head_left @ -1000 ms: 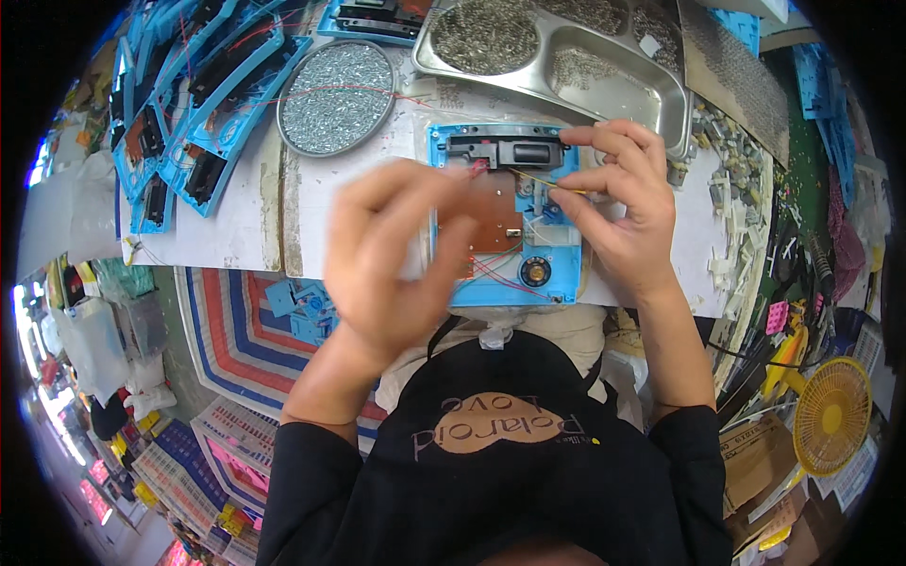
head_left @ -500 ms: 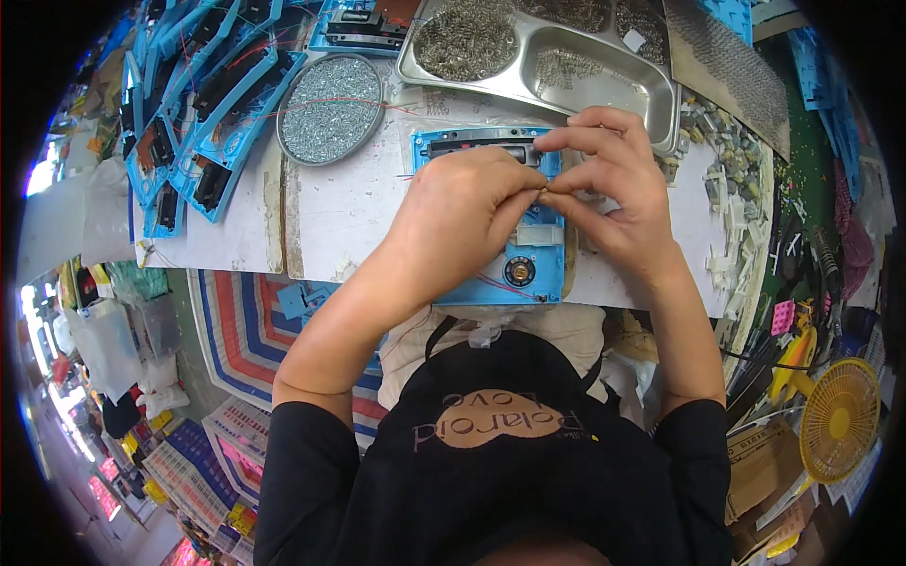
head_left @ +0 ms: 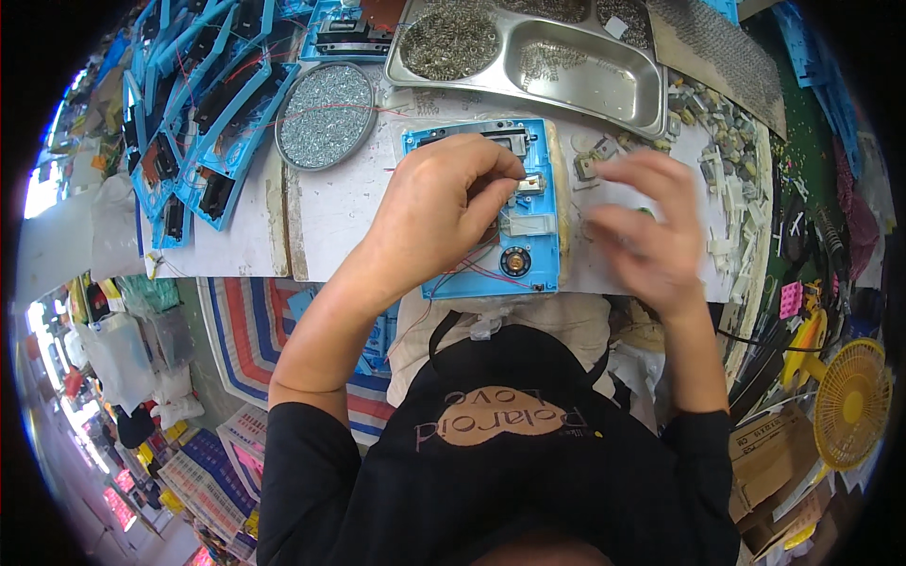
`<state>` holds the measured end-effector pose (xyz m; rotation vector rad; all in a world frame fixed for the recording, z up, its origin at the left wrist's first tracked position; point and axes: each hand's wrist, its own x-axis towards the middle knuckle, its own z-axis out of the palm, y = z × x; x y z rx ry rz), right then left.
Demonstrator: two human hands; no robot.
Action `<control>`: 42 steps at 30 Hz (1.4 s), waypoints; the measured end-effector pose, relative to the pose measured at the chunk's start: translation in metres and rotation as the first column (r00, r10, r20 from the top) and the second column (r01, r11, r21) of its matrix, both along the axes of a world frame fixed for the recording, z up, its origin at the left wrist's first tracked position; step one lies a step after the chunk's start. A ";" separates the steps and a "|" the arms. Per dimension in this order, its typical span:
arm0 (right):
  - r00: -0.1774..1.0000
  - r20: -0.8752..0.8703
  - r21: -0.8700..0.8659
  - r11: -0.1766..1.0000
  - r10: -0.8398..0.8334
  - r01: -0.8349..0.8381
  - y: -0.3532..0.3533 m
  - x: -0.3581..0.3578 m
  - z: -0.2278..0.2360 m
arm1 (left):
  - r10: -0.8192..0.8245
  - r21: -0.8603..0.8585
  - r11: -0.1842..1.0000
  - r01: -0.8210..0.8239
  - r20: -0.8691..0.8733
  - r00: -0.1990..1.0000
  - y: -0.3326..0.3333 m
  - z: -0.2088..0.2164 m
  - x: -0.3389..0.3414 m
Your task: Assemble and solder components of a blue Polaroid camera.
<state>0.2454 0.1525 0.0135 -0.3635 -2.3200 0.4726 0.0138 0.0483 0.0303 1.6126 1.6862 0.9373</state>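
A blue plastic housing [head_left: 479, 285] lies on the worktable in front of me, fitted with a round black part [head_left: 515, 261], a pale rectangular piece [head_left: 528, 224] and thin red wires. My left hand [head_left: 434, 203] reaches over it, thumb and forefinger pinched at a small metallic part [head_left: 531, 184] near its right side. Whatever sits between those fingertips is too small to make out. To the right of the housing, my right hand [head_left: 651, 226] is smeared by motion above the table, near some small loose parts [head_left: 587, 168].
A round dish of small metal screws [head_left: 326, 115] stands behind on the left. A steel compartment tray [head_left: 590, 116] with small springs is at the back. Several blue housings [head_left: 222, 141] are stacked at the far left. Small pale parts [head_left: 731, 203] line the right edge; a yellow fan [head_left: 851, 404] stands lower right.
My right hand has left the left fingertips and moved right, off the housing. The left hand has shifted slightly left and stays pinched over the housing. The whole view has shifted a little.
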 end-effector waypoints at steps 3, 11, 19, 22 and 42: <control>0.824 -0.200 -0.461 0.793 -0.530 0.398 -0.006 0.097 -0.004 | 0.058 0.072 0.995 -0.062 0.054 0.997 -0.001 -0.004 0.008; 0.359 -0.345 -0.913 0.399 -0.867 0.088 0.069 0.341 -0.011 | 0.072 0.110 0.991 -0.073 0.011 0.997 -0.002 -0.007 0.012; -0.061 -0.348 -0.706 0.219 -0.936 0.673 0.079 0.297 0.014 | 0.081 0.225 0.973 -0.057 -0.098 0.992 -0.001 -0.012 0.016; -0.016 -0.550 -0.640 0.409 -0.835 0.650 0.029 0.306 0.033 | 0.084 0.287 0.957 -0.047 -0.120 0.989 -0.001 -0.015 0.017; 0.926 -0.375 -0.640 0.734 -0.043 -0.225 -0.018 -0.051 -0.034 | 0.142 -0.200 0.977 -0.074 0.355 0.924 -0.002 -0.008 0.006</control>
